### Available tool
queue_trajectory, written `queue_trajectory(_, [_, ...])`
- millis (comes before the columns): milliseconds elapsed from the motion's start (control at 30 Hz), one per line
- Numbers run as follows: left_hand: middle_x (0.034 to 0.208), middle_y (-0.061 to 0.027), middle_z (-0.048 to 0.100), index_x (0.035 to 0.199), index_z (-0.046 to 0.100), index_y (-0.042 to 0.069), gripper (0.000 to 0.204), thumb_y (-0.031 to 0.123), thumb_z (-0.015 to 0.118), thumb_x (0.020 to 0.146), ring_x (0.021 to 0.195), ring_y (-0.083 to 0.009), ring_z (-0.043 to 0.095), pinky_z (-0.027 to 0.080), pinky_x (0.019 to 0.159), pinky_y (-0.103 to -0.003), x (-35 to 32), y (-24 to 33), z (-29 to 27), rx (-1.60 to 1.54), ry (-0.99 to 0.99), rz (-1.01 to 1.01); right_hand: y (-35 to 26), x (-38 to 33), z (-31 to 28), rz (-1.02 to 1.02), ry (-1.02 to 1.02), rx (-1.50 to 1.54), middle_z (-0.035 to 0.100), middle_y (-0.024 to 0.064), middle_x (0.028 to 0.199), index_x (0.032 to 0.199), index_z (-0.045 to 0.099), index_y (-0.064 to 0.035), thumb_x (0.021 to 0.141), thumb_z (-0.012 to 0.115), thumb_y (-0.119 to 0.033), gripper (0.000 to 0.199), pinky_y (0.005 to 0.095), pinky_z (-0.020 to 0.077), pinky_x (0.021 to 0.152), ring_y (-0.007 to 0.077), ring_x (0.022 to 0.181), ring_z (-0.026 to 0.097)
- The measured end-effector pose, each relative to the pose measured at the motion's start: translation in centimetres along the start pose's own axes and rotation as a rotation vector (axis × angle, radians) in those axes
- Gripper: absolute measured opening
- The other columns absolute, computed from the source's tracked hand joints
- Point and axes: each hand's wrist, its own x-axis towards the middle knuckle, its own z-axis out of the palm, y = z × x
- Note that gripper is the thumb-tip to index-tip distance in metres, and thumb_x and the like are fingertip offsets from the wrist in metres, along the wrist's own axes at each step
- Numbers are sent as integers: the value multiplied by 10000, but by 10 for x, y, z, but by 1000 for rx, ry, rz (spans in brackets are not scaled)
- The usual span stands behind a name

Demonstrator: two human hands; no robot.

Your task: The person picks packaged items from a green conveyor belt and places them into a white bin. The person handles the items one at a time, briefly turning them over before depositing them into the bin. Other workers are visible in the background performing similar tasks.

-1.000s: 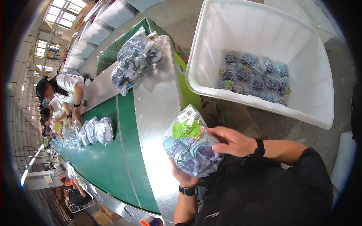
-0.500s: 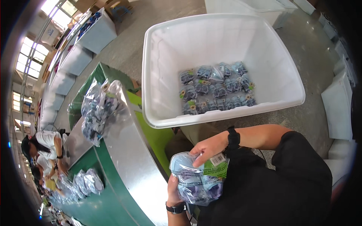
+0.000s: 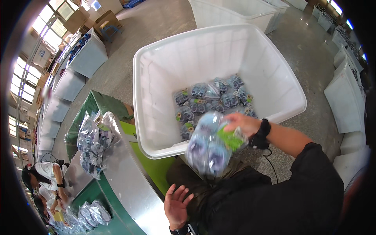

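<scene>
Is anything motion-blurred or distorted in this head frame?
Head view: the clear bag of blue items in the right hand is motion-smeared; the open left hand and the white bin stay sharp; fisheye bends the conveyor edge; windows at upper left glare white.

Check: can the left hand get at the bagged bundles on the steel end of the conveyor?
Probably yes. The left hand is open and empty beside the steel surface; nothing lies between it and the bundles.
</scene>
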Motion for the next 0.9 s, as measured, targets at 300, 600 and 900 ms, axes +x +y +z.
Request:
queue_trajectory(300, [1231, -140, 677, 1448, 526, 67, 514, 420, 506, 1074, 1145, -292, 647, 532, 1012, -479, -12, 5, -38, -34, 156, 84, -30, 32, -211, -40, 964, 16, 637, 129, 1090, 1282, 578, -19, 980, 699, -352, 465, 463, 657, 782, 282, 900, 714])
queue_trajectory(600, [1322, -166, 657, 1536, 438, 14, 579, 367, 530, 1086, 1234, -334, 634, 497, 1095, -511, -31, 3, -79, -73, 86, 119, 16, 25, -143, 156, 496, -197, 670, 120, 1100, 1300, 595, -37, 995, 690, -361, 455, 395, 623, 754, 243, 920, 721])
queue_trajectory(900, [1148, -136, 687, 1413, 521, 8, 462, 295, 564, 1052, 1035, -277, 681, 571, 942, -454, -55, 25, -70, 153, 390, 270, 24, 15, -50, 38, 185, -400, 715, 62, 1051, 1335, 615, 8, 1026, 662, -237, 396, 294, 606, 776, 135, 911, 717])
